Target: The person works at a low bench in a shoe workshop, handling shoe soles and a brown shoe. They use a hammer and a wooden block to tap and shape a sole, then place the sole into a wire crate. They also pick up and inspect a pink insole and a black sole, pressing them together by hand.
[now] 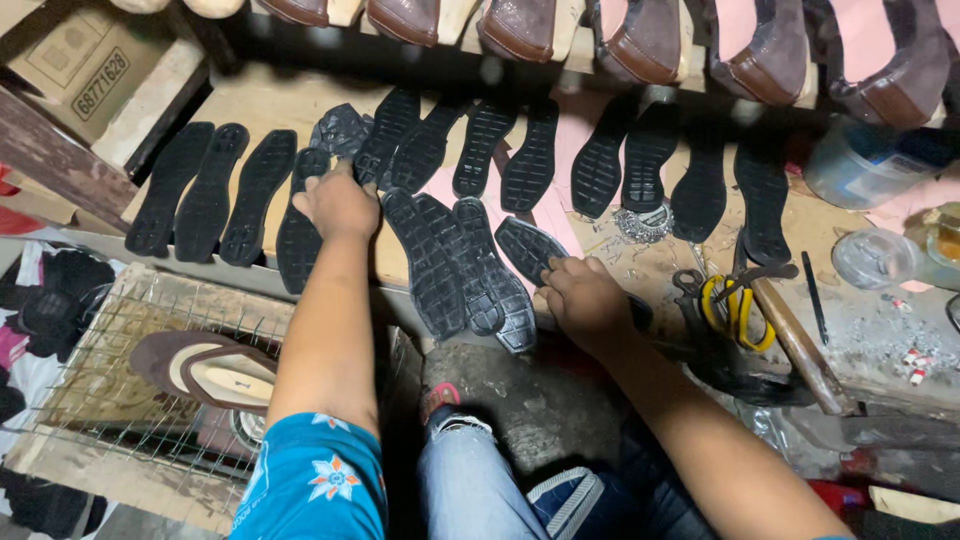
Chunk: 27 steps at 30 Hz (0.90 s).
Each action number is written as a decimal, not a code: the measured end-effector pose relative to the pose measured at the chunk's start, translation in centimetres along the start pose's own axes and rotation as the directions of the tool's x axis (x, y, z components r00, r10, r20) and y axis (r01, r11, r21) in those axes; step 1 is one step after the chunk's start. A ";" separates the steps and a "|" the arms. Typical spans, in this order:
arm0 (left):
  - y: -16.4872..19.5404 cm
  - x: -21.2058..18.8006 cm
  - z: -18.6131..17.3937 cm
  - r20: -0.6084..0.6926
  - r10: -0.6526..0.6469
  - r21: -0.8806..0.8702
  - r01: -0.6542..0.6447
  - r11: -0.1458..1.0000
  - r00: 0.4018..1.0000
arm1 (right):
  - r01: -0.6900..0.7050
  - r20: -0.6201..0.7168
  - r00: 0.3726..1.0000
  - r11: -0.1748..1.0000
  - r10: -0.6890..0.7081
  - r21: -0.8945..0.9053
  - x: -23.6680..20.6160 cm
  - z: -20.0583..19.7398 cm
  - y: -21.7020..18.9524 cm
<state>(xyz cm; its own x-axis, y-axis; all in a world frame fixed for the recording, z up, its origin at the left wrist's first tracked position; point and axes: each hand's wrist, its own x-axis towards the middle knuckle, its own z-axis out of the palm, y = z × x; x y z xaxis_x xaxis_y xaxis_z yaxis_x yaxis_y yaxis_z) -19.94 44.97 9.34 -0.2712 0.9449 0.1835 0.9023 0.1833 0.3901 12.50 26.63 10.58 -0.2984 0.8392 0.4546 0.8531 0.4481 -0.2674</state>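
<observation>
Soles [470, 220]: in a row across the worktop [640, 270], left to right.
Shoes [640, 40]: on the rack, far side.
Scissors [735, 300]: right, near the edge.
Sandal [205, 365]: on a wire crate [120, 400], near left.

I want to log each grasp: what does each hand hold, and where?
Left hand grips a black rubber sole at its upper end; right hand holds another black sole at its lower end.
</observation>
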 end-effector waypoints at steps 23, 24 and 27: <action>5.7 -12.1 0.5 -0.408 0.083 -0.495 -0.296 0.817 0.909 | -0.221 0.178 0.962 0.974 0.208 0.053 -1.0 -2.3 3.4; 6.4 -14.8 -0.3 -0.414 0.137 -0.529 -0.360 0.769 0.900 | -0.304 0.218 0.935 0.950 0.281 0.077 0.0 -2.3 4.3; 8.6 -24.2 -2.2 -0.131 0.123 -0.877 -0.172 0.449 0.984 | -0.064 0.037 0.997 0.980 0.072 -0.187 2.0 -2.3 7.1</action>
<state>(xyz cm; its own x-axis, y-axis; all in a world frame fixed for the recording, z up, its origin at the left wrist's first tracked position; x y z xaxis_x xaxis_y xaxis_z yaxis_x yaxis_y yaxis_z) -6.38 23.11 10.21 -0.1999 0.9166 0.3462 0.1577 -0.3186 0.9347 18.95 30.79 11.59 -0.2520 0.8801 0.4023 0.9353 0.3282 -0.1320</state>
